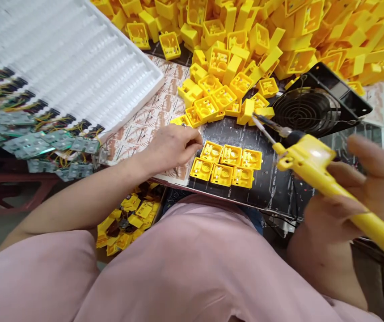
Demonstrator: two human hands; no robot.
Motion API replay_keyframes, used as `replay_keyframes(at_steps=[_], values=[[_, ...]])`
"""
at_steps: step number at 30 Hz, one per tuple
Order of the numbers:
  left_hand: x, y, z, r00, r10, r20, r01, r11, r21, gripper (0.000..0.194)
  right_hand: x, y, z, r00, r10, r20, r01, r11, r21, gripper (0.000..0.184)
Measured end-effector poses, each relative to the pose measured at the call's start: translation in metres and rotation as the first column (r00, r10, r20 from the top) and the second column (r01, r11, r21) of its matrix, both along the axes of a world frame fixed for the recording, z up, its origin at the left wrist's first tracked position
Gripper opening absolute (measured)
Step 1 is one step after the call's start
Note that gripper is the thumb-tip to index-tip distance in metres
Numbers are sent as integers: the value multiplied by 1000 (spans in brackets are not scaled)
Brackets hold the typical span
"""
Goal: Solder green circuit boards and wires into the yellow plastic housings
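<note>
My right hand (349, 197) is wrapped around a yellow soldering gun (315, 156). Its metal tip points left, over the dark mat and close to the pile of yellow casings. Six small open yellow plastic casings, such as this one (231, 155), lie in two rows on the mat, with metal contacts inside. Just left of these rows, my left hand (175, 145) rests with its fingers curled together; whatever they hold, if anything, is hidden. Another yellow casing (181, 120) shows partly behind that hand.
A large heap of yellow casings (225, 62) covers the back. Right of it stands a black fan (307, 109) with a wire guard. At left, a white foam tray (111, 58) borders wired circuit boards (31, 143). Below the table edge, a box holds more yellow parts (134, 219).
</note>
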State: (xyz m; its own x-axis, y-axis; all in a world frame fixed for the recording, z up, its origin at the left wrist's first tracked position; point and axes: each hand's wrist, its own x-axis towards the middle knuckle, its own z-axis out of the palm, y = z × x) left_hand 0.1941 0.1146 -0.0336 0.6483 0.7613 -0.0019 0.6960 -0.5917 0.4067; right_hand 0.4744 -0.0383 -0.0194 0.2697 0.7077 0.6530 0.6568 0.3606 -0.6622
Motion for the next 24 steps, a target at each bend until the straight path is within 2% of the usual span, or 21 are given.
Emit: replay_keyframes(at_steps=[1, 2, 3, 4, 6, 8, 9, 10, 12, 14, 16, 20, 24], values=[[3, 0, -5, 1000, 1, 26, -1, 1000, 2, 27, 9, 4, -2, 997, -80, -5, 80, 991, 107, 55], [4, -1, -8, 999, 7, 54, -8, 1000, 6, 27, 17, 10, -5, 982, -190, -14, 186, 938, 292, 48], [6, -2, -10, 997, 14, 74, -15, 1000, 9, 28, 24, 15, -10, 968, -247, -52, 240, 837, 492, 46], [7, -2, -11, 996, 21, 83, -22, 1000, 12, 28, 29, 18, -14, 967, -237, -95, 252, 821, 512, 48], [9, -2, -10, 997, 31, 71, -31, 999, 6, 27, 32, 18, -22, 963, -210, -168, 262, 872, 414, 45], [11, -1, -7, 999, 44, 31, -43, 999, -8, 25, 24, 9, -25, 981, -143, -133, 169, 964, 205, 22], [12, -1, -6, 999, 49, 6, -49, 999, -9, 23, 18, 3, -25, 993, -78, -85, 88, 989, 117, 19], [13, 0, -6, 998, 53, -19, -53, 999, -3, 22, 11, -2, -24, 999, 0, -39, 1, 999, 33, 34], [15, 0, -6, 997, 50, -52, -49, 998, 24, 22, -2, -9, -22, 985, 173, 26, -171, 983, -62, 60], [15, 1, -8, 998, 36, -56, -33, 998, 55, 23, -11, -8, -21, 962, 266, 62, -263, 963, -50, 63], [15, 1, -9, 999, 21, -50, -18, 997, 71, 25, -17, -3, -20, 947, 307, 93, -305, 952, -34, 53], [15, 1, -7, 997, 8, -71, -3, 998, 69, 28, -23, 9, -16, 927, 331, 177, -321, 944, -79, 34], [16, 2, -4, 996, 10, -92, -6, 999, 43, 27, -25, 16, -9, 887, 347, 304, -344, 937, -65, 26]])
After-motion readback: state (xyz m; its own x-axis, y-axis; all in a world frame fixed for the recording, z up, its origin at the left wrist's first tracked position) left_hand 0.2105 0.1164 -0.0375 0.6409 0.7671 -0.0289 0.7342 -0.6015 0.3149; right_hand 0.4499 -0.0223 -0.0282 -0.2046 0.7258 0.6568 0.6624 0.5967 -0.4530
